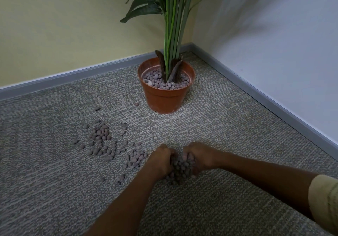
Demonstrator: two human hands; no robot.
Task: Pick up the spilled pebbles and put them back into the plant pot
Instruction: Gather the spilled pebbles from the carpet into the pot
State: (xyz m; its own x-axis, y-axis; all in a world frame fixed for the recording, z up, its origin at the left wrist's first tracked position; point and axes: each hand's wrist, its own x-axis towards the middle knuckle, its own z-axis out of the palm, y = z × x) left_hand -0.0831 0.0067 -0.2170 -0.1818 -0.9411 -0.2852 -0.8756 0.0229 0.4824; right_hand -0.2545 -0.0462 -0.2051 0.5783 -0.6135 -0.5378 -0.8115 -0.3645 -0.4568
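fingertips buried in the pebbles (180, 170), left hand (161, 160) and right hand (200, 158) cupped round that heap, plant pot (165, 96) well beyond

Dim light in this corner: a yellow wall (64, 25) meets a pale wall (274, 43), grey skirting (73, 76) edging flecked grey carpet (228, 126).

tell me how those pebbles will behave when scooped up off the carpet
The pebbles look rounded and loose, so some will likely slip out between the left hand and right hand. Any dropped probably won't roll far on the textured carpet. They seem light and hard.
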